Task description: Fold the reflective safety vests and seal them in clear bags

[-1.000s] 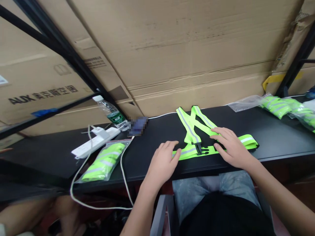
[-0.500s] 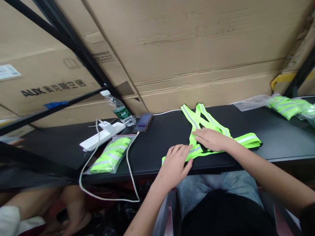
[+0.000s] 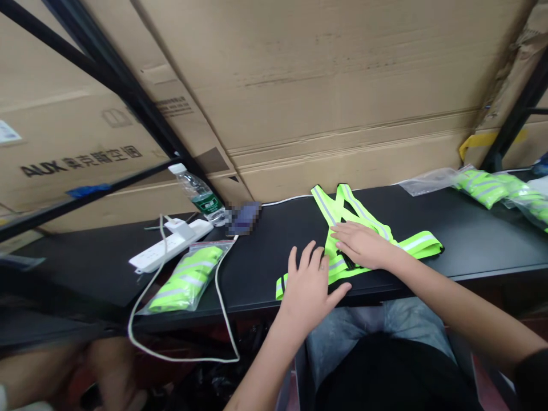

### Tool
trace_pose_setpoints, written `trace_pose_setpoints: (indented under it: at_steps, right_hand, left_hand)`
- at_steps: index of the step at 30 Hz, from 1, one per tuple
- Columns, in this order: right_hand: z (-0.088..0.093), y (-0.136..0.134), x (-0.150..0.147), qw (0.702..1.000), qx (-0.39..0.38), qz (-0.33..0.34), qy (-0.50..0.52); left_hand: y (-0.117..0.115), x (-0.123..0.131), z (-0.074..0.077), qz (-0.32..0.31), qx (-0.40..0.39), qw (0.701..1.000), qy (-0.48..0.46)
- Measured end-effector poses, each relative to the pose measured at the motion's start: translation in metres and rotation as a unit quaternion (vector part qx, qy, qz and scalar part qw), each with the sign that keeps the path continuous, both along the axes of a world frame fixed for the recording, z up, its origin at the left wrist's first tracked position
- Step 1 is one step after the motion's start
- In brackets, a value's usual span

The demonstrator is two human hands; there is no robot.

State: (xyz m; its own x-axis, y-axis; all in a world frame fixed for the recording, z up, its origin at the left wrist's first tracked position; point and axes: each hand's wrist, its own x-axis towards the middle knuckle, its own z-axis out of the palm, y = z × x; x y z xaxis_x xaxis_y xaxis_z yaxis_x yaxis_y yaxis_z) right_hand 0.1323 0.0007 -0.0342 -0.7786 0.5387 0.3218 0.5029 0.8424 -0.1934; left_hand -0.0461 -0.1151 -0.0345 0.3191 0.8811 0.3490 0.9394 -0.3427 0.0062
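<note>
A neon yellow reflective strap vest [image 3: 368,224] with grey stripes lies on the black table [image 3: 471,228] in front of me. Its shoulder straps cross toward the back and its belt runs along the near edge. My right hand [image 3: 359,245] lies flat on the vest's middle, over the black buckle, fingers stretched out. My left hand [image 3: 310,285] rests with spread fingers on the left part of the belt near the table's edge. Neither hand grips anything.
A bagged folded vest [image 3: 184,279] lies at the left by a white power strip [image 3: 171,246] and its cable. A water bottle [image 3: 197,194] and a dark phone-like object [image 3: 245,217] stand behind. More bagged vests [image 3: 492,185] sit far right. Cardboard boxes [image 3: 299,85] wall the back. Another person's limbs show bottom left.
My right hand slid left from the belt's right side onto the vest's middle. My left hand shifted right and opened flat on the belt, whose left end now sticks out past it.
</note>
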Motion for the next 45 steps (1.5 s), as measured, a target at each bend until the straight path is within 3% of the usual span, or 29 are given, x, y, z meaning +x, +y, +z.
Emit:
trace_pose_setpoints:
  at_steps: [3, 6, 9, 13, 17, 21, 24, 29, 34, 39, 45]
  right_hand:
    - [0.015, -0.019, 0.020, 0.995, 0.072, -0.048, 0.045]
    - [0.012, -0.036, 0.056, 0.984, 0.116, -0.121, 0.061]
    - [-0.008, -0.046, 0.092, 0.983, 0.070, -0.170, 0.021]
    - [-0.027, -0.051, 0.114, 0.985, -0.027, -0.166, -0.041]
    - [-0.025, -0.055, 0.112, 0.984, -0.049, -0.166, -0.039]
    - [-0.018, -0.063, 0.112, 0.984, -0.022, -0.172, 0.041]
    - [-0.009, -0.064, 0.111, 0.988, -0.003, -0.134, 0.080]
    - [0.004, -0.042, 0.101, 0.997, 0.008, -0.067, 0.020]
    - [-0.002, -0.025, 0.096, 0.999, -0.015, -0.040, 0.025]
    - [-0.011, -0.032, 0.095, 0.997, -0.026, -0.039, 0.064]
    - [-0.009, -0.036, 0.085, 0.994, -0.023, -0.070, 0.082]
  left_hand:
    - [-0.001, 0.015, 0.003, -0.026, -0.012, 0.999, -0.014]
    - [0.002, 0.025, 0.000, -0.060, -0.054, 0.996, -0.026]
    - [0.007, 0.027, -0.007, -0.067, -0.104, 0.992, -0.028]
    - [0.010, 0.025, -0.012, -0.060, -0.120, 0.991, -0.031]
    - [0.010, 0.025, -0.012, -0.052, -0.110, 0.992, -0.029]
    - [0.010, 0.026, -0.015, -0.058, -0.097, 0.992, -0.048]
    - [0.010, 0.023, -0.016, -0.057, -0.076, 0.991, -0.095]
    - [0.016, 0.017, -0.010, -0.066, -0.058, 0.989, -0.119]
    - [0.026, 0.013, -0.002, -0.070, -0.102, 0.984, -0.128]
    - [0.031, 0.007, -0.011, -0.081, -0.124, 0.980, -0.135]
    - [0.030, 0.007, -0.018, -0.099, -0.106, 0.979, -0.143]
